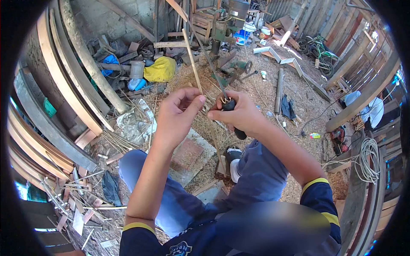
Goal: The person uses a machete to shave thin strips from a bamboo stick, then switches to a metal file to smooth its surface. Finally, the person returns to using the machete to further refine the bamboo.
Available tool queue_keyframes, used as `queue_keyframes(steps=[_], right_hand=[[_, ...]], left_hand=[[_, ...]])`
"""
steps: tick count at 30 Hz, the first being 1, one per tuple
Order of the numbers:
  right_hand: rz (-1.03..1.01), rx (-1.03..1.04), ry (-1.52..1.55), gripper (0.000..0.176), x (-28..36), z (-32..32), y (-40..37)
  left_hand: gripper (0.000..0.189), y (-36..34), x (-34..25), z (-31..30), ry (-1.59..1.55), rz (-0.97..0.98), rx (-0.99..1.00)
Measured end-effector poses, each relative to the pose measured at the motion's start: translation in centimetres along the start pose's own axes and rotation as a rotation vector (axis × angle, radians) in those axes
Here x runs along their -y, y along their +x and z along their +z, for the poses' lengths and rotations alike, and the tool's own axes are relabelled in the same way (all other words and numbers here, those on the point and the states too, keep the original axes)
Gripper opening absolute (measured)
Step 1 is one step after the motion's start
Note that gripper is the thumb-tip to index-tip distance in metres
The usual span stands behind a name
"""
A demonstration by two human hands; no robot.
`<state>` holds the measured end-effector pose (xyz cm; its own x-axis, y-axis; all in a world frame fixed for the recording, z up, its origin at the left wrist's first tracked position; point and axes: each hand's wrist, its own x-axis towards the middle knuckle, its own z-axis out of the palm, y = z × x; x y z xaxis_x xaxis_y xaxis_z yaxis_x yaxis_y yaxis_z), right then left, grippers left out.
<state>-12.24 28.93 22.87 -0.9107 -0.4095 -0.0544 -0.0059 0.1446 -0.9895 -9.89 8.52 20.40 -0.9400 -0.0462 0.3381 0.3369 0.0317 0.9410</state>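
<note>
My left hand [181, 111] is closed in a pinch on a thin wooden stick [193, 62]. That stick rises steeply past the fingers, and its lower part runs down between my legs. Close beside it, my right hand [243, 113] wraps round the black handle [229, 105] of a knife with a long, narrow grey blade [218, 77]. The blade points up and away from me, slanting toward the upper left. Both hands are in front of my knees, nearly touching. Whether the blade touches the stick cannot be made out.
Curved wooden planks [64, 72] lean at the left, above scattered offcuts. A yellow sack [160, 69] lies by the back wall near a green machine [222, 64]. A flat board [188, 155] lies before my feet. At the right are a coiled rope [368, 160], a post and a green motorbike [322, 53].
</note>
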Motion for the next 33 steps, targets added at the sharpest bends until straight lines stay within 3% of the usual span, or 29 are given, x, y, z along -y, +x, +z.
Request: queue_keyframes(steps=[3,9,12,13,19,23,26,27,30,33], right_hand=[[0.044,-0.010,-0.044,0.034,-0.3,0.3,0.2],[0.119,-0.063,0.092,0.028,-1.6,0.4,0.5],[0.325,-0.097,0.107,0.030,-2.0,0.7,0.0],[0.392,-0.097,0.155,0.026,-2.4,1.3,-0.3],[0.685,-0.040,0.353,0.019,-9.3,4.4,-1.5],[0.763,-0.106,0.358,0.031,-12.6,7.7,-1.3],[0.684,-0.099,0.266,0.040,-15.6,9.5,-0.6],[0.633,-0.058,0.204,0.051,-16.7,9.8,-0.2],[0.576,-0.097,0.084,0.056,-19.6,10.8,0.1],[0.450,-0.052,0.066,0.060,-26.5,11.9,1.3]], left_hand=[[0.019,-0.1,0.7,-0.5,-0.090,-0.082,0.037],[0.011,0.0,2.4,-3.5,-0.038,-0.033,-0.130],[0.010,-0.3,5.4,-5.1,-0.014,0.011,-0.201],[0.011,-0.5,6.6,-5.7,0.146,0.008,-0.228],[0.016,-3.1,11.0,-6.0,0.427,-0.052,-0.260],[0.015,-3.7,13.3,-6.4,0.471,-0.100,-0.291],[0.016,-4.4,16.7,-6.4,0.551,-0.089,-0.293],[0.016,-4.9,17.7,-6.3,0.580,-0.096,-0.288],[0.014,-7.0,21.3,-6.5,0.629,-0.134,-0.271],[0.011,-8.9,25.9,-6.9,0.589,-0.162,-0.280]])
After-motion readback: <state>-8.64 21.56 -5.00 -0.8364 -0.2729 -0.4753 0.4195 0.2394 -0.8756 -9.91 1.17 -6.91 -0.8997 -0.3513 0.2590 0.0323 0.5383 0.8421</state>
